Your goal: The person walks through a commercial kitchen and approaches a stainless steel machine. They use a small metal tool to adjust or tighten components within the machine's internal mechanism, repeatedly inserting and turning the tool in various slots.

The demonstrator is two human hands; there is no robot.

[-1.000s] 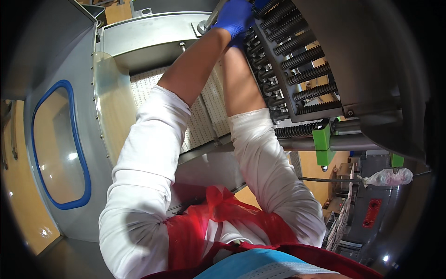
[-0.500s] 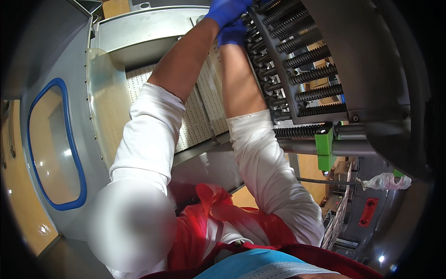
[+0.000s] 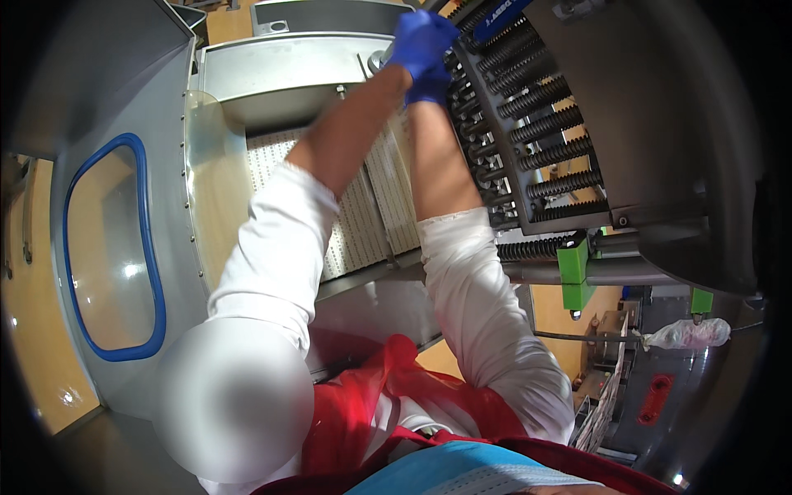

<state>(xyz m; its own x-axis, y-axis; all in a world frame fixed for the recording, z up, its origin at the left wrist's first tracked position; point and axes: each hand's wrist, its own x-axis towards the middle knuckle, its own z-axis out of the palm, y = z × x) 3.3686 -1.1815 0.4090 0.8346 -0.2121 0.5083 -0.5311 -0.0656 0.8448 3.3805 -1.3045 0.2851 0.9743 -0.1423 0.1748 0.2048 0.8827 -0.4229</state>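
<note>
Both my hands wear blue gloves and are together at the far end of my reach, beside the left side of a dark frame with coil springs [image 3: 549, 120]. My left hand [image 3: 422, 43] is closed, its fingers bent toward the frame. What it grips is hidden. Just below and partly behind it is my right hand [image 3: 427, 87], close to the row of dark metal rods [image 3: 474, 128]. Its fingers are hidden. A blue bar [image 3: 499, 21] lies across the upper end of the springs, right of my hands; I cannot tell whether they touch it.
Under my forearms is a perforated pale belt [image 3: 355, 223] crossed by a thin rod. A clear curved panel [image 3: 216, 177] and a blue-rimmed window [image 3: 153, 247] stand left. Right are a green block [image 3: 575, 272], a dark metal housing [image 3: 652, 124] and a plastic-wrapped cable joint [image 3: 686, 328].
The view has shifted, so the machine's left parts sit farther right. Both hands now show more fully and lower in the picture, still beside the rods. More of the blue bar is visible.
</note>
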